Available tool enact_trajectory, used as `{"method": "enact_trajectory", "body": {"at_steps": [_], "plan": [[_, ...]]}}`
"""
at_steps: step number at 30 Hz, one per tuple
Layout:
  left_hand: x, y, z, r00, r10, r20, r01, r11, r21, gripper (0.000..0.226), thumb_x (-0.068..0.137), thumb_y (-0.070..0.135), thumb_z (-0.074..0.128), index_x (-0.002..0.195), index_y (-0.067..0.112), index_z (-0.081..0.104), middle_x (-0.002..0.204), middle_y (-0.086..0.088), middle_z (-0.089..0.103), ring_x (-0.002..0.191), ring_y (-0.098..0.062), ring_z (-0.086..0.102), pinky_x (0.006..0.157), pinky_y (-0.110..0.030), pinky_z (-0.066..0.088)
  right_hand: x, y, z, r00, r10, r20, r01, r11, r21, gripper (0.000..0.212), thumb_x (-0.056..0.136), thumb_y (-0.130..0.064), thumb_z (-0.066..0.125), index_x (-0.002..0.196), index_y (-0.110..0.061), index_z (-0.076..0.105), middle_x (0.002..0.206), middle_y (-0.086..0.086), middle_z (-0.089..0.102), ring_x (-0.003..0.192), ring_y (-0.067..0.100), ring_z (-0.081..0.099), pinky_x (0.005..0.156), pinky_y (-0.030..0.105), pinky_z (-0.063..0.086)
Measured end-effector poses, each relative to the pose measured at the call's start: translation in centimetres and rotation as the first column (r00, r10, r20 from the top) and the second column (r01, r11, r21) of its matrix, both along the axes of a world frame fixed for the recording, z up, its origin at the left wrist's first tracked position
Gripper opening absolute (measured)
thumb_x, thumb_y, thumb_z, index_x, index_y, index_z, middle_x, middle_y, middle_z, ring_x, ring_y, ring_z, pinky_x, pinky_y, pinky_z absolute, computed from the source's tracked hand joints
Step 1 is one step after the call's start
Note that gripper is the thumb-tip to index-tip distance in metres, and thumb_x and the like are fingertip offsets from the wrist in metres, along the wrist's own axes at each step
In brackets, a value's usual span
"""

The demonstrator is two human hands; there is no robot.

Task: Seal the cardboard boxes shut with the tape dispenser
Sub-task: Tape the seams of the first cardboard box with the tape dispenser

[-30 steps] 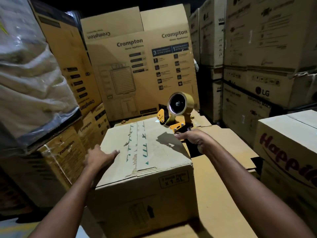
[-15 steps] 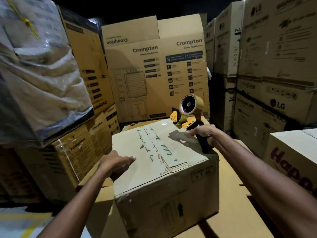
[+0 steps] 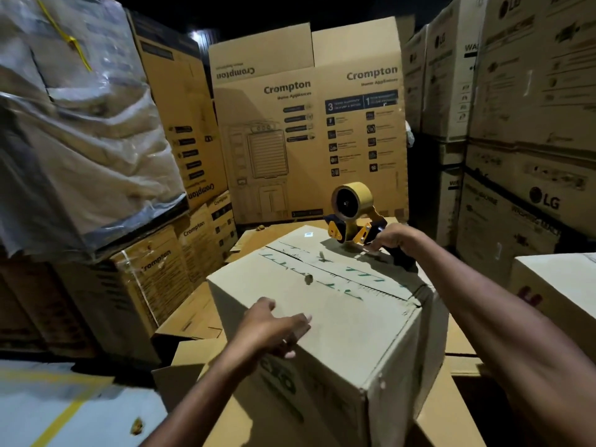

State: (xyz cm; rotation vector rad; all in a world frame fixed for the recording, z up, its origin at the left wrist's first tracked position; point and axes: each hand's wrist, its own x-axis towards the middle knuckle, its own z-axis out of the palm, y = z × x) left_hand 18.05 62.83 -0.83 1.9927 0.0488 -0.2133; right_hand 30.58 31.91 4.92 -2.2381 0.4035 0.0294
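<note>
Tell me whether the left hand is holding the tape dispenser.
No, the right hand grips the tape dispenser; the left hand rests on the box.

Centre rear: we see a tall Crompton carton (image 3: 306,150), its top flaps raised. Left: a plastic-wrapped load (image 3: 80,150) crossed by a yellow strap (image 3: 69,43) sits on stacked smaller Crompton cartons (image 3: 151,285). Right: we note a wall of LG cartons (image 3: 532,130) and, lower down, a white carton (image 3: 554,279) with red lettering, cut off by the frame. Lower left: pale floor (image 3: 32,398) bearing a yellow line (image 3: 61,421) and a small brownish scrap (image 3: 137,425), possibly cardboard. Flattened cardboard sheets (image 3: 193,317) lie beside the left stack.
</note>
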Motion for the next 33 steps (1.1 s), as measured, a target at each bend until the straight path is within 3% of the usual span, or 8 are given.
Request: {"method": "enact_trajectory", "body": {"at_steps": [4,7,11,14,18,22,26,33], "plan": [[-0.4,-1.2,0.3,0.991,-0.091,0.097,0.073,0.981,0.179,0.052,0.079,0.045,0.088,0.109,0.016,0.058,0.085,0.003,0.059,0.057,-0.026,0.071,0.053,-0.042,0.059,0.2,-0.7,-0.7,1.0,-0.011,-0.009,0.01,0.993,-0.119,0.028,0.079,-0.015,0.089,0.089,-0.003,0.066,0.108,0.017,0.065,0.099,0.03,0.064,0.081,0.035,0.05],[0.8,-0.3,0.5,0.978,-0.151,0.142,0.081,0.907,0.412,0.055,0.074,0.062,0.084,0.079,0.022,0.047,0.062,-0.006,0.063,0.045,-0.018,0.063,0.045,-0.03,0.044,0.1,0.2,-0.3,1.0,0.01,0.019,-0.007,0.99,-0.142,0.029,0.079,-0.017,0.088,0.099,-0.006,0.069,0.101,0.011,0.069,0.086,0.023,0.062,0.062,0.027,0.045],[4.1,0.2,1.7,0.943,-0.239,0.233,0.044,0.781,0.623,0.059,0.072,0.066,0.083,0.064,0.009,0.068,0.053,-0.001,0.066,0.043,-0.017,0.062,0.044,-0.025,0.043,0.8,2.6,0.1,0.981,0.098,0.166,-0.116,0.988,0.099,0.021,0.086,-0.014,0.083,0.089,-0.02,0.063,0.09,0.005,0.068,0.076,0.015,0.061,0.061,0.026,0.045],[7.7,0.6,1.8,0.929,-0.258,0.265,0.034,0.773,0.633,0.048,0.072,0.06,0.086,0.062,0.017,0.066,0.052,0.003,0.065,0.047,-0.01,0.058,0.05,-0.027,0.044,1.5,4.9,0.3,0.954,0.155,0.257,-0.233,0.923,0.307,0.02,0.092,-0.013,0.077,0.109,-0.004,0.069,0.095,0.015,0.077,0.077,0.023,0.071,0.073,0.039,0.057],[12.6,1.7,0.8,0.906,-0.25,0.34,0.062,0.877,0.477,0.038,0.077,0.049,0.088,0.065,0.018,0.069,0.061,0.003,0.069,0.054,-0.009,0.061,0.05,-0.026,0.044,2.3,7.9,1.0,0.955,0.206,0.215,-0.28,0.869,0.409,0.005,0.097,-0.007,0.069,0.1,-0.005,0.066,0.073,0.01,0.061,0.054,0.017,0.052,0.052,0.032,0.048],[17.0,2.3,0.5,0.877,-0.053,0.477,0.026,0.998,0.063,0.008,0.091,0.019,0.076,0.085,0.023,0.074,0.08,0.004,0.073,0.072,-0.014,0.07,0.06,-0.028,0.059,4.2,10.6,0.7,0.969,0.222,0.105,-0.246,0.862,0.444,0.007,0.095,-0.003,0.065,0.092,-0.009,0.062,0.061,0.003,0.042,0.049,0.013,0.032,0.048,0.025,0.029],[22.3,2.7,0.1,0.864,0.101,0.493,-0.035,0.989,-0.142,0.035,0.091,0.002,0.067,0.121,0.019,0.068,0.107,0.002,0.07,0.097,-0.016,0.069,0.083,-0.038,0.063,6.5,13.0,1.1,0.98,0.2,0.021,-0.184,0.85,0.493,0.012,0.096,-0.014,0.067,0.086,-0.008,0.065,0.06,-0.001,0.038,0.049,0.011,0.029,0.048,0.025,0.024],[29.7,3.1,1.3,0.992,0.111,0.057,-0.054,0.793,-0.606,0.016,0.1,0.006,0.054,0.102,-0.003,0.066,0.073,-0.014,0.063,0.051,-0.021,0.058,0.041,-0.026,0.045,9.2,14.6,0.8,0.987,0.104,0.12,-0.146,0.895,0.421,0.023,0.092,-0.014,0.072,0.076,-0.013,0.056,0.061,0.002,0.041,0.049,0.014,0.032,0.049,0.027,0.025]]}}
